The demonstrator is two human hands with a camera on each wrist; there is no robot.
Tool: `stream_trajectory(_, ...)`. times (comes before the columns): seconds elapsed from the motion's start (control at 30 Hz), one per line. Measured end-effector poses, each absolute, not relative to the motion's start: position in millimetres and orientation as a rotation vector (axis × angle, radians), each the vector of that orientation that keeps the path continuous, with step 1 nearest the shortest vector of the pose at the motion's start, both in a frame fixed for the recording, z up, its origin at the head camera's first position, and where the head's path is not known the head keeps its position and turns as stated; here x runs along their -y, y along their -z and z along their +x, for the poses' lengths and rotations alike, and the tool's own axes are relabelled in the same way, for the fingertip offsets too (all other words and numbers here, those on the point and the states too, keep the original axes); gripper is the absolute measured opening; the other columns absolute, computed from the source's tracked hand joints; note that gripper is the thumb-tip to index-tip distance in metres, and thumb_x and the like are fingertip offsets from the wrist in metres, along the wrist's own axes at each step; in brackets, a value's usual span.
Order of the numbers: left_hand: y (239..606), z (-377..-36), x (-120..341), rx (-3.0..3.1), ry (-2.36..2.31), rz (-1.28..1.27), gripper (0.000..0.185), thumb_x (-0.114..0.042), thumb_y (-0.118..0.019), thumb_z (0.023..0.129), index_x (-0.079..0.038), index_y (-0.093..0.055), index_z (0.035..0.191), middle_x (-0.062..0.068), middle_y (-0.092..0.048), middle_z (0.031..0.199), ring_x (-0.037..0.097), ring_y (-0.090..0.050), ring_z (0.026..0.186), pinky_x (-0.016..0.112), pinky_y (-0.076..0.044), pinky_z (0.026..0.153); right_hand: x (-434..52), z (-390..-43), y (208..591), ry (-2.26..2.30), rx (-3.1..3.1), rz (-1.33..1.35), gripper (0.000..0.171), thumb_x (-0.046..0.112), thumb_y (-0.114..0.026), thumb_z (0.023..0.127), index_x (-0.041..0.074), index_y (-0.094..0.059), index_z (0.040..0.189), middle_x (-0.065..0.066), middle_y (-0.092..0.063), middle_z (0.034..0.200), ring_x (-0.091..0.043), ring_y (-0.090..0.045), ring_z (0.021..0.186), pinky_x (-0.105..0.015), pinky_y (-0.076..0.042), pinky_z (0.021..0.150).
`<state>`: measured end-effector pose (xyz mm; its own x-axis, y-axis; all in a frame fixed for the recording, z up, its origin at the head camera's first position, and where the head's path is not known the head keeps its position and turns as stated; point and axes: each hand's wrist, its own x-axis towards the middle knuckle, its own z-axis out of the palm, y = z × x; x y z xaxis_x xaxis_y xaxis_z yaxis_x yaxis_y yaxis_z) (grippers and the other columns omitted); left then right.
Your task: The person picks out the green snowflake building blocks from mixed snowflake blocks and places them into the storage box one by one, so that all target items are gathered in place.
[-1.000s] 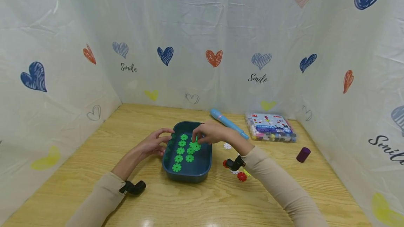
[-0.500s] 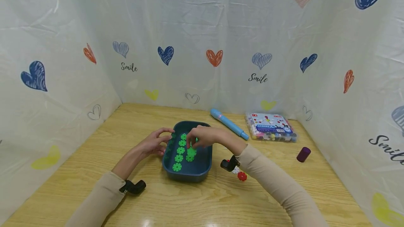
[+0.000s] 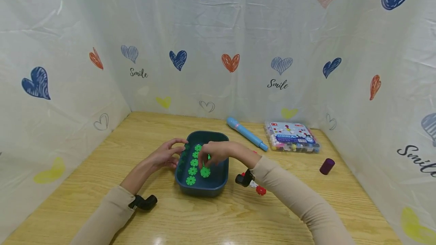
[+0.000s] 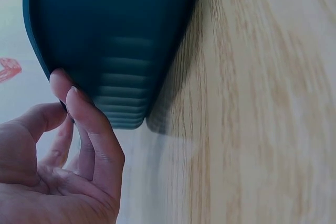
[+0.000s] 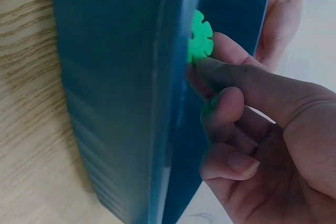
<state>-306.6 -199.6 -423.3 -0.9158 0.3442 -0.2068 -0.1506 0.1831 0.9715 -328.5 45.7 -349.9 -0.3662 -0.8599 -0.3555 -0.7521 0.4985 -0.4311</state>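
A dark blue tray [image 3: 218, 179] sits mid-table with several green snowflake discs [image 3: 192, 171] lying in rows inside. My right hand [image 3: 212, 154] reaches into the tray and pinches a green disc [image 5: 200, 40] between thumb and fingertips, close to the tray wall [image 5: 115, 103]. My left hand [image 3: 166, 154] is at the tray's left side. Its fingertips [image 4: 59, 80] rest against the ribbed outer wall [image 4: 115, 51], with the thumb off the tray.
A light blue pen [image 3: 246, 133] and a clear box of coloured pieces [image 3: 292, 137] lie behind the tray to the right. A purple cap [image 3: 327, 166] stands further right. Red and white discs [image 3: 261, 190] lie under my right forearm. Heart-print curtains wall in three sides.
My right hand has slid left and a little toward me over the tray, still pinching a green disc. The left hand has stayed at the tray's side.
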Motion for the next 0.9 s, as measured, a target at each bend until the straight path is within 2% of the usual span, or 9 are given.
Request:
stream_trajectory(0.17, 422, -306, 200, -2.081, -1.777, 0.174, 0.046, -0.032, -0.052, 0.102, -0.018, -0.039, 0.144, 0.005, -0.058, 0.093, 0.009, -0.058, 0.052, 0.022, -0.052, 0.053, -44, -329, 356, 0.266, -2.172, -1.32, 0.017, 0.006, -0.063, 0.094, 0.014, -0.073, 0.106, 0.005, -0.071, 0.097, -0.01, -0.065, 0.08, -0.021, -0.054, 0.062)
stream_trajectory(0.53, 421, -307, 200, -2.083, -1.775, 0.164, 0.049, -0.034, -0.054, 0.101, -0.018, -0.039, 0.145, 0.005, -0.059, 0.093, 0.009, -0.056, 0.052, 0.022, -0.05, 0.052, -38, -325, 359, 0.21, -2.152, -1.315, 0.017, 0.004, -0.063, 0.094, 0.014, -0.074, 0.103, -0.001, -0.07, 0.098, -0.012, -0.063, 0.078, -0.019, -0.054, 0.062)
stream_trajectory(0.73, 422, -307, 200, -2.096, -1.778, 0.156, 0.046, -0.033, -0.054, 0.101, -0.019, -0.041, 0.143, 0.005, -0.059, 0.094, 0.009, -0.058, 0.052, 0.022, -0.052, 0.053, -39, -325, 363, 0.203, -2.169, -1.294, 0.017, 0.006, -0.064, 0.094, 0.016, -0.074, 0.102, 0.002, -0.069, 0.095, -0.011, -0.063, 0.081, -0.019, -0.054, 0.063)
stream_trajectory(0.9, 422, -308, 198, -2.096, -1.773, 0.149, 0.043, -0.031, -0.053, 0.102, -0.021, -0.042, 0.143, 0.007, -0.059, 0.095, 0.01, -0.058, 0.052, 0.022, -0.052, 0.053, -43, -325, 361, 0.237, -2.184, -1.282, 0.017, 0.006, -0.063, 0.094, 0.015, -0.074, 0.106, -0.001, -0.071, 0.101, -0.014, -0.067, 0.088, -0.02, -0.055, 0.064)
